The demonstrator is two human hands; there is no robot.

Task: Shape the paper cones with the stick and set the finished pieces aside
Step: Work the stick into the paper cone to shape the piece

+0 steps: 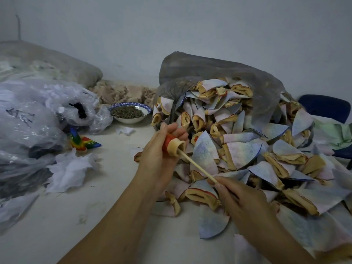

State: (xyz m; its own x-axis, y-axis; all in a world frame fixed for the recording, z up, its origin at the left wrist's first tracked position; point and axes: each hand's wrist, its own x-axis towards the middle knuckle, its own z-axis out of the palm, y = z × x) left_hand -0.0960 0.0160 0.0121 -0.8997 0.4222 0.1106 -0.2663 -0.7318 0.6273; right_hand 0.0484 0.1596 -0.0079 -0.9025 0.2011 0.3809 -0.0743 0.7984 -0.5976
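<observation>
My left hand [162, 151] grips a small cone piece [174, 145], red on the outside with a cream rim turned towards me. A thin pale wooden stick [198, 167] runs from inside that rim down to my right hand [240, 202], which pinches its lower end between thumb and fingers. A big heap of flat pale blue and pink cone pieces [245, 153] with tan folded edges lies just right of both hands, spilling from a grey plastic bag [219, 71]. One rainbow-coloured piece [83, 142] lies on the table to the left.
Clear plastic bags [36, 119] and white tissue scraps [70, 168] crowd the left of the white table [106, 212]. A blue-rimmed bowl [130, 111] of small dark bits stands at the back. A blue chair [323, 107] shows at the far right, by the wall.
</observation>
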